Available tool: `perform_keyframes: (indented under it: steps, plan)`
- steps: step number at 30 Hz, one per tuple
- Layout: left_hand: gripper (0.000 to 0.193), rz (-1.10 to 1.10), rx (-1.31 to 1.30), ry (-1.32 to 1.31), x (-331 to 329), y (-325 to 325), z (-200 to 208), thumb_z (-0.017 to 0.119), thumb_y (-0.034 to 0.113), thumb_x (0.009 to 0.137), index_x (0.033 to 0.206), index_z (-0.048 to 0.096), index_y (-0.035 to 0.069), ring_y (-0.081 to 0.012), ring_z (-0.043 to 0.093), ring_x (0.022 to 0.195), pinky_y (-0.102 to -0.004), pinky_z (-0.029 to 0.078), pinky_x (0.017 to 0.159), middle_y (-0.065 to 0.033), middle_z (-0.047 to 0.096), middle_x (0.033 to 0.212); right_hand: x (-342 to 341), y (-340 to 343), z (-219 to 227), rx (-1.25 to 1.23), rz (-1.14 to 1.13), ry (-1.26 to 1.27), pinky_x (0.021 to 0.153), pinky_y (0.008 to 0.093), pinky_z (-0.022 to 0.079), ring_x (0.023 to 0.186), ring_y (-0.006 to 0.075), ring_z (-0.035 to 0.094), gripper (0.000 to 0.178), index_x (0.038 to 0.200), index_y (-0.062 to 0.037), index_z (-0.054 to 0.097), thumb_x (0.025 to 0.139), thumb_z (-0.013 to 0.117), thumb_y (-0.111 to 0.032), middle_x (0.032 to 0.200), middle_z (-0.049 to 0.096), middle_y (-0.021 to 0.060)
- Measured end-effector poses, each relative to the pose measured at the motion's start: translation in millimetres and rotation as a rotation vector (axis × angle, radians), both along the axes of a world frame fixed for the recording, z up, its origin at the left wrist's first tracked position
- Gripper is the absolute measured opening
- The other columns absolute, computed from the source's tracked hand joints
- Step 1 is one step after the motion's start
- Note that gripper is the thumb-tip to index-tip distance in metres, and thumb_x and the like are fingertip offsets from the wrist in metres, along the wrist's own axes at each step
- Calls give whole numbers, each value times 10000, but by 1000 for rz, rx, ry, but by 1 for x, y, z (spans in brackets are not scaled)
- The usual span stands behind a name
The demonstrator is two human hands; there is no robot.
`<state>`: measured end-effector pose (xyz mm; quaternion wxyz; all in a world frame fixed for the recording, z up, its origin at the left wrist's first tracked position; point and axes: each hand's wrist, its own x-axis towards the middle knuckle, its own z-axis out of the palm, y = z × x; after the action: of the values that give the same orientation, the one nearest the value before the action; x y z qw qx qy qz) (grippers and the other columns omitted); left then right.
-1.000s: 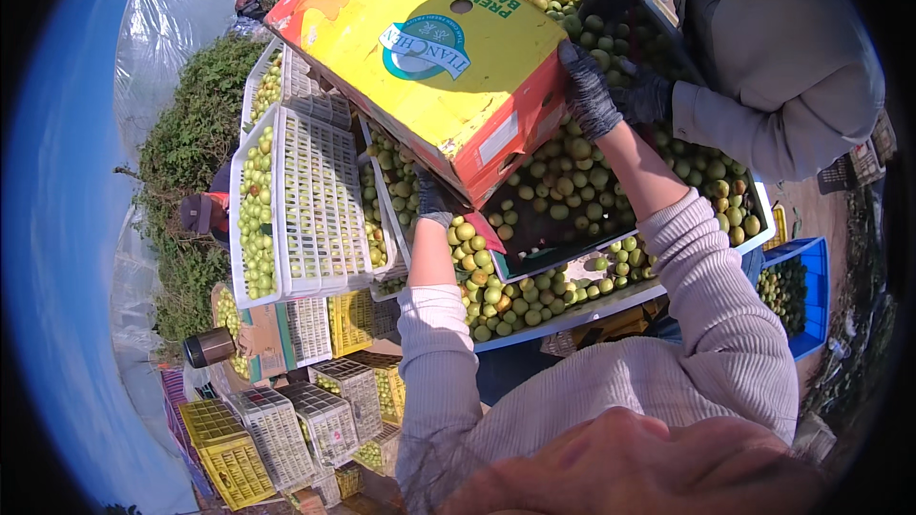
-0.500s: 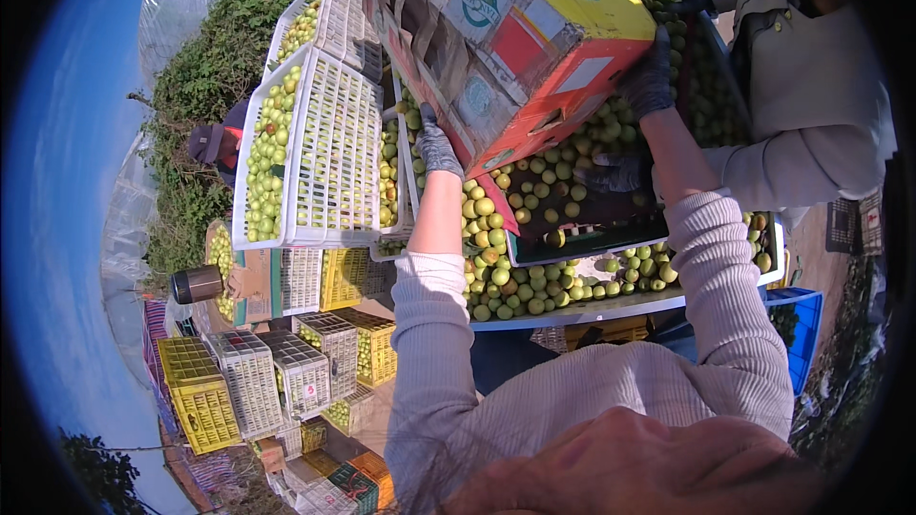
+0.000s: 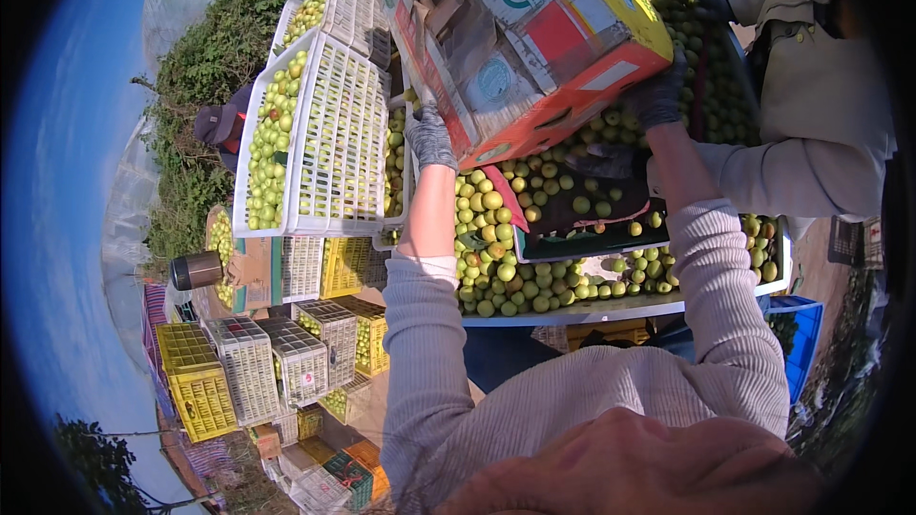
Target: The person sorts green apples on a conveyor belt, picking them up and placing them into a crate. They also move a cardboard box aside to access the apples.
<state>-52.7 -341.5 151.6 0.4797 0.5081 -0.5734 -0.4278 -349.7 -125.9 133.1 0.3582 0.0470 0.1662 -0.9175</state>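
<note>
Both my hands are on a large worn cardboard box, red, white and yellow, held tilted above a sorting table of round green fruit. My left hand, in a grey glove, grips its lower left edge. Against the right end presses my right hand, in a dark glove; its fingers are partly hidden by the box and shadow. The box's far side is out of sight. Below it, a co-worker's gloved hand rests over a dark cloth-lined tray with scattered fruit.
Tall white plastic crates full of fruit stand at my left. Lower down are yellow crates, grey crates and an open carton. A co-worker stands on the right, above a blue crate. Another person is behind the white crates.
The box has shifted a little to the right and its tilt has changed, with both my hands moving along on it. The co-worker's upper hand has moved slightly right.
</note>
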Motion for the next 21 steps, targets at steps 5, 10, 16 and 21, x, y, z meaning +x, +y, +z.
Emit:
perform_keyframes:
  steps: [5,10,16,21]
  plan:
    - [797,-46,90,50,8,-7,5,723,669,826,997,674,-108,-207,565,835,-366,480,802,-125,675,929,5,0,13,-42,31,8,1056,508,445,1210,324,567,670,1339,-103,568,894,503,-600,1346,610,118]
    - [686,-29,249,161,16,-11,11,727,534,883,1202,633,-67,-247,615,992,-383,517,890,-131,656,1153,4,-3,22,-59,55,73,1064,520,437,1229,327,561,691,1361,-97,557,879,532,-592,1361,603,126]
    - [720,-145,174,324,40,-15,31,661,569,923,1224,637,-85,-224,618,958,-365,513,880,-141,683,1135,21,-20,28,-58,34,-20,1090,518,393,1278,330,497,723,1391,-116,535,844,587,-586,1415,546,122]
    - [775,32,230,205,63,-15,31,686,606,887,1204,634,-99,-248,625,948,-375,522,856,-165,678,1142,34,-32,43,-72,78,5,1109,519,365,1286,326,488,736,1408,-106,518,853,585,-585,1424,539,115]
